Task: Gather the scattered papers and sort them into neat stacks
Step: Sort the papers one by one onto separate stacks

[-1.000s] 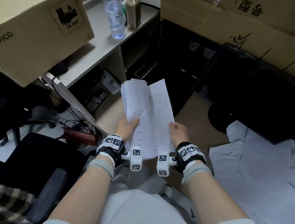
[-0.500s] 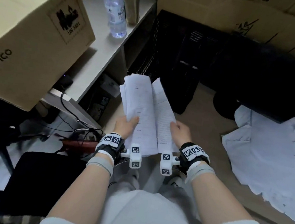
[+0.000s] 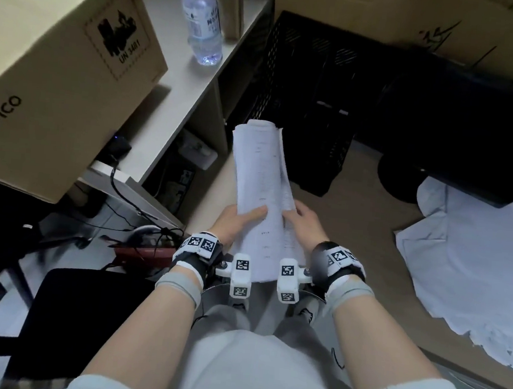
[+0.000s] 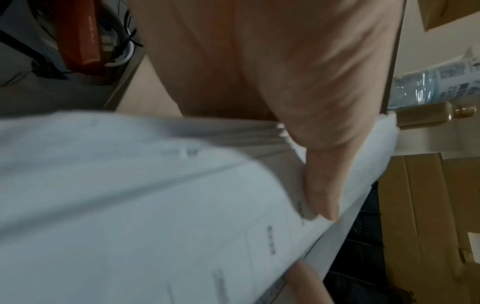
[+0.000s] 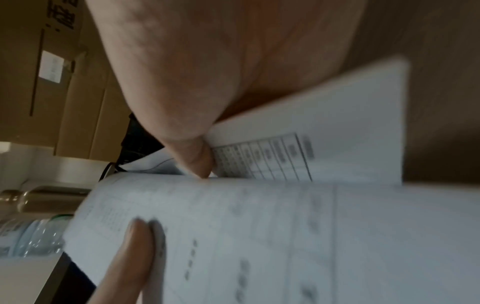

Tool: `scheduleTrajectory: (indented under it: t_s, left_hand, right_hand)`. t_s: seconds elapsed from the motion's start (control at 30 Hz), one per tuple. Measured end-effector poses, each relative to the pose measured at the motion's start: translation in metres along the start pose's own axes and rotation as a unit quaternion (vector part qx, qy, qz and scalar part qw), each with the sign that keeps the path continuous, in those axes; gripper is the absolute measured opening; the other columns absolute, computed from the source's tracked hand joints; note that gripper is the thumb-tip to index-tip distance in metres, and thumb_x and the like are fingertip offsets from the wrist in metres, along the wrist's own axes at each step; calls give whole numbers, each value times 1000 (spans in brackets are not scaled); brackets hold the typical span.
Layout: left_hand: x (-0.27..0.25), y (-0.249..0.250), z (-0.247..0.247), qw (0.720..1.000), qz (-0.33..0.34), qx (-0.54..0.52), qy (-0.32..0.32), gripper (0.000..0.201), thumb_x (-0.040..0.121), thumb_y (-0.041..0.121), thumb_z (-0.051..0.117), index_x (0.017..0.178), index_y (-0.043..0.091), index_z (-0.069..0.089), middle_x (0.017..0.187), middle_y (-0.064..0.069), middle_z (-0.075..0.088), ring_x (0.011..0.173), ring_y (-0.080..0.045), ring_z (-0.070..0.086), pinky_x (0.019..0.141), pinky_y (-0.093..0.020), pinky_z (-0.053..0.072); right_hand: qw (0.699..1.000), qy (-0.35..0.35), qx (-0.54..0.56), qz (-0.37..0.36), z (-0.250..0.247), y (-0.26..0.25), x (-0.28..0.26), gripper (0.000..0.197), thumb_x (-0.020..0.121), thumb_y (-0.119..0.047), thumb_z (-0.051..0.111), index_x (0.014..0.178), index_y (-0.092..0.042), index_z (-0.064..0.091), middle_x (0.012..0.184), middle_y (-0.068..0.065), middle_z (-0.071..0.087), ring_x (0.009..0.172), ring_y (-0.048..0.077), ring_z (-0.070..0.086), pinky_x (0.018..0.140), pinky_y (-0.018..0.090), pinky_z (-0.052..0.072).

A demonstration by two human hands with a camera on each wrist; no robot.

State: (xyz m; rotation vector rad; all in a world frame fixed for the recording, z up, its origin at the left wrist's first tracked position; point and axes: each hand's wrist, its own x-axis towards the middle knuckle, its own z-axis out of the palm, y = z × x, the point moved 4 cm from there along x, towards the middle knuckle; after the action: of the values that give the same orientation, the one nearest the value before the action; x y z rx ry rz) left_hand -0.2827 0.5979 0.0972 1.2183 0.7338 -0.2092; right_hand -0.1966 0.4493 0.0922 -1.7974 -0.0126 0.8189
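A sheaf of white printed papers (image 3: 260, 188) is held upright in front of me, bowed into a narrow curve. My left hand (image 3: 237, 220) grips its lower left edge, thumb on top of the front sheet (image 4: 155, 205). My right hand (image 3: 303, 226) grips the lower right edge; its thumb pins a sheet printed with a table (image 5: 298, 144) against the rest. A loose heap of scattered white papers (image 3: 476, 260) lies on the floor to the right.
A PICO cardboard box (image 3: 58, 68) and a water bottle (image 3: 202, 19) stand on a grey desk (image 3: 177, 94) at left. A black crate (image 3: 312, 106), black bags and cardboard boxes (image 3: 419, 19) are ahead. A black chair (image 3: 83, 318) and cables sit lower left.
The two fanned halves of the sheaf have been pushed together into one narrow bowed bundle. Both hands moved closer to each other. The head view shifted, showing more of the floor papers.
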Motion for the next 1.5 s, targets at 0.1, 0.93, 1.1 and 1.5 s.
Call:
scheduleTrajectory:
  t_s: [0.1, 0.93, 1.1, 1.5]
  left_hand:
    - [3, 0, 2, 999, 7, 16, 38, 28, 89, 19, 76, 113, 6, 70, 109, -10, 76, 99, -25, 74, 83, -36, 60]
    - [11, -11, -106, 955, -35, 134, 261, 43, 76, 41, 74, 91, 1, 71, 97, -18, 76, 93, -34, 73, 86, -53, 58]
    - [11, -11, -115, 954, -50, 145, 259, 33, 78, 40, 72, 86, 8, 68, 94, -19, 75, 88, -35, 72, 87, -57, 56]
    - [15, -24, -132, 950, -78, 122, 275, 16, 92, 25, 72, 97, 10, 71, 98, -8, 75, 94, -27, 73, 91, -46, 59]
  right_hand:
    - [1000, -9, -3, 1, 3, -1, 1, 24, 99, -19, 50, 115, -23, 67, 105, -7, 73, 96, 12, 70, 81, 27, 57]
    - [959, -10, -34, 281, 63, 116, 76, 29, 98, -13, 43, 70, -19, 45, 85, 3, 54, 63, 12, 52, 70, 34, 52]
    - [952, -11, 50, 303, 69, 128, 90, 19, 92, -18, 51, 79, -13, 64, 76, 0, 71, 61, 22, 65, 46, 28, 45]
    - [961, -27, -48, 271, 93, 106, 108, 22, 93, -23, 63, 77, -7, 62, 81, 13, 65, 62, 22, 56, 56, 25, 45]
